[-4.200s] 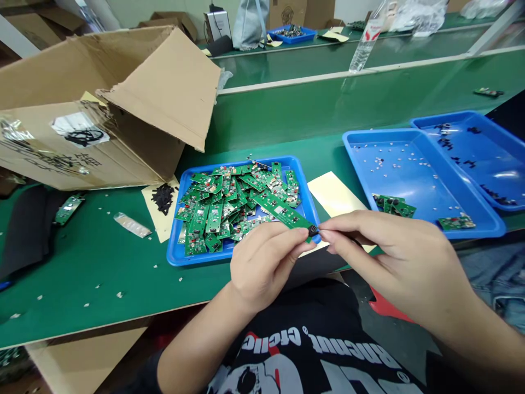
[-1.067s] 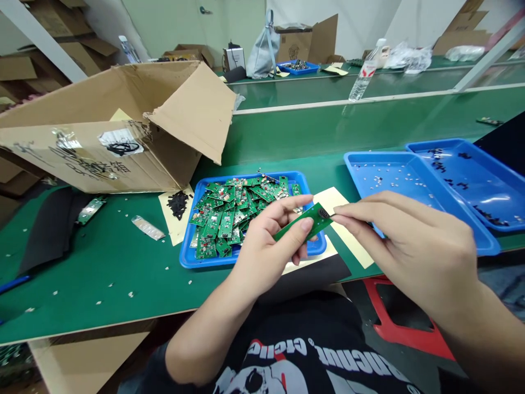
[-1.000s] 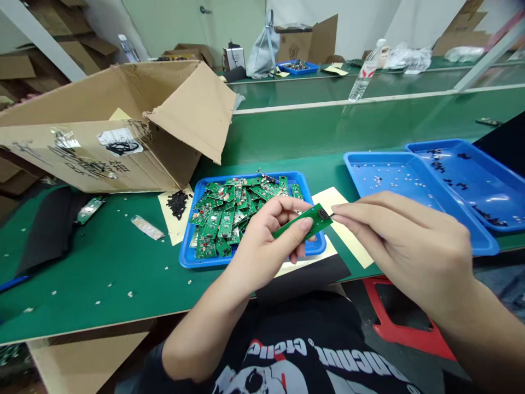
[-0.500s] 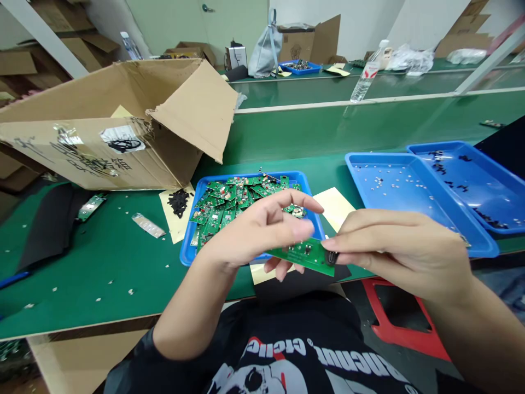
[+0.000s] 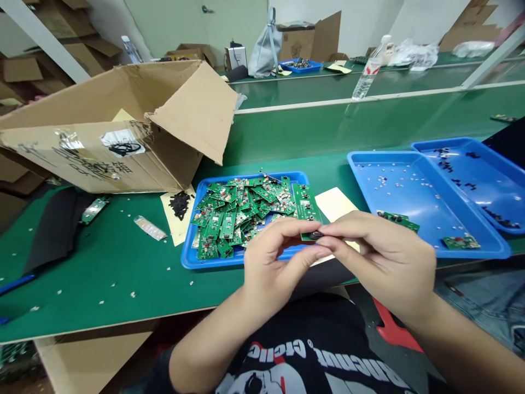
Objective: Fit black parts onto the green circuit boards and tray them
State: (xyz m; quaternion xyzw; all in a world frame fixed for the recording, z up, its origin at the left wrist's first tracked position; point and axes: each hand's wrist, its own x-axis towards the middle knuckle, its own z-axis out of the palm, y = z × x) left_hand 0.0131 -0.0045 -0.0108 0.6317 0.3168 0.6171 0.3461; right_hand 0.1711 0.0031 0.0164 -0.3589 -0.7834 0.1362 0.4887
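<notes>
Between my two hands stands a green circuit board [image 5: 305,205], its near end pinched by the fingertips. A small black part [image 5: 315,235] sits at that near end. My left hand [image 5: 283,251] grips the board's end with thumb and forefinger from the left. From the right, my right hand [image 5: 373,251] closes thumb and fingers on the same end, next to the black part. Behind my hands, a blue tray [image 5: 189,241] is heaped with similar green boards [image 5: 241,208]. A sheet of pale yellow paper [image 5: 334,202] lies partly hidden behind my right hand.
Right of my hands, a blue tray [image 5: 402,186] holds tiny white bits and a few boards; another blue tray [image 5: 488,175] has black parts. At left are a big cardboard box [image 5: 123,131], black pieces [image 5: 179,204] on yellow paper and a blue pen [image 5: 17,284]. A water bottle [image 5: 367,74] stands behind.
The board has turned from lying sideways to pointing away from me. My left hand has shifted from over it to its near end, and both hands now pinch there.
</notes>
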